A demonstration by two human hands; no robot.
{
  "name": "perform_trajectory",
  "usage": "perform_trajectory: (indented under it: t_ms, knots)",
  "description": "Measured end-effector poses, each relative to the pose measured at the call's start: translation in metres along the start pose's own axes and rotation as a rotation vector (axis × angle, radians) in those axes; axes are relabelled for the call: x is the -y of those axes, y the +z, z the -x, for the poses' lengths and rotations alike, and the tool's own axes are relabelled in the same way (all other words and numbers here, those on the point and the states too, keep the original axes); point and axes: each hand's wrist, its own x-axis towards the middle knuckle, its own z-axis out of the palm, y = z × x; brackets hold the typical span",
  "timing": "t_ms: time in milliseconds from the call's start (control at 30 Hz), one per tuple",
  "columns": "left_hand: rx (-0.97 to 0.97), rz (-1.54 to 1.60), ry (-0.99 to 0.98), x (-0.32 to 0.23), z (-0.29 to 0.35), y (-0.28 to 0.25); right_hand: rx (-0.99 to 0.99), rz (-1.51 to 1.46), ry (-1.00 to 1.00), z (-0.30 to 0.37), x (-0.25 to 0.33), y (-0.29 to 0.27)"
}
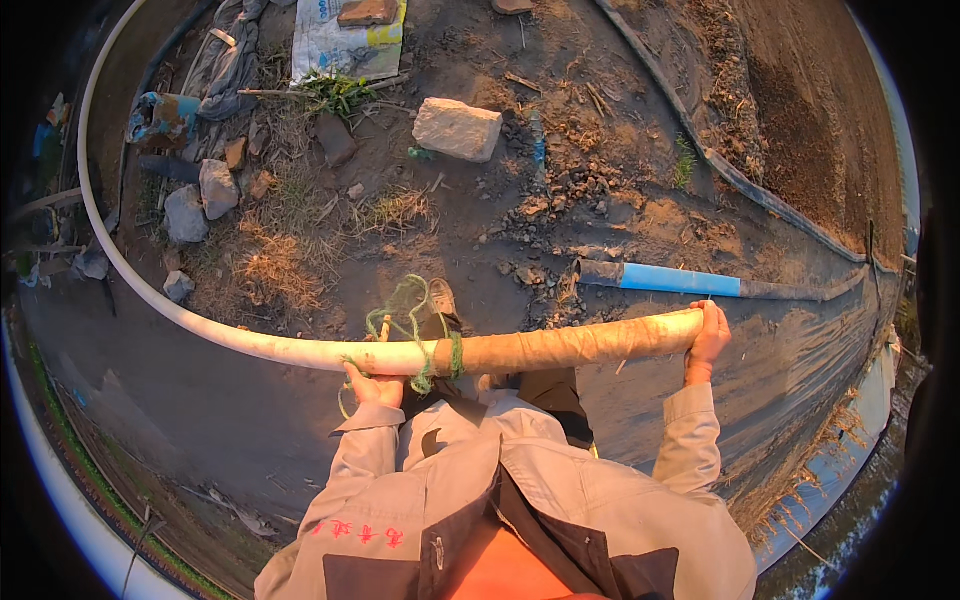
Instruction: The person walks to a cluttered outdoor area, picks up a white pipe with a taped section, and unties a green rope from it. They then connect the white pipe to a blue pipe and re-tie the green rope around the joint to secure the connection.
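A long white pipe (290, 349) lies across my front at waist height. Its right part is a brown, stained sleeve (570, 345), which runs to a paler end. Green rope (455, 355) is wound round the joint between white and brown, and its loose strands hang in loops beside it. My left hand (376, 388) grips the white part from below, just left of the rope, with some fingers hidden behind the pipe. At the right end, my right hand (708, 338) is closed round the pipe's tip.
A blue and black pipe (680, 281) lies on the soil ahead to the right, joined to a dark hose (765, 198). Ahead are a pale block (457, 129), several stones (186, 215) and a printed sack (345, 45). Dark sheeting (250, 440) covers the ground around my feet.
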Motion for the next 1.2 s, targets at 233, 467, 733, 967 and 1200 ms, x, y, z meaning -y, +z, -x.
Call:
perform_trajectory:
  t_ms: [233,467,733,967,1200]
  knots:
    - [-0.042,0.102,0.169,0.034,-0.086,0.034,-0.001,0.176,0.076,-0.092,-0.025,0.085]
    - [-0.195,0.18,0.288,0.106,-0.227,0.056,0.481,0.343,0.14,-0.24,-0.156,0.15]
    - [-0.29,0.214,0.239,0.17,-0.29,0.033,1.047,1.056,-0.431,-0.313,-0.225,0.4]
    - [-0.316,0.267,0.263,0.195,-0.305,0.018,1.101,1.017,-1.065,-0.271,-0.325,0.802]
    - [-0.35,0.32,0.245,0.176,-0.292,0.015,0.891,1.258,-0.82,-0.24,-0.375,0.837]
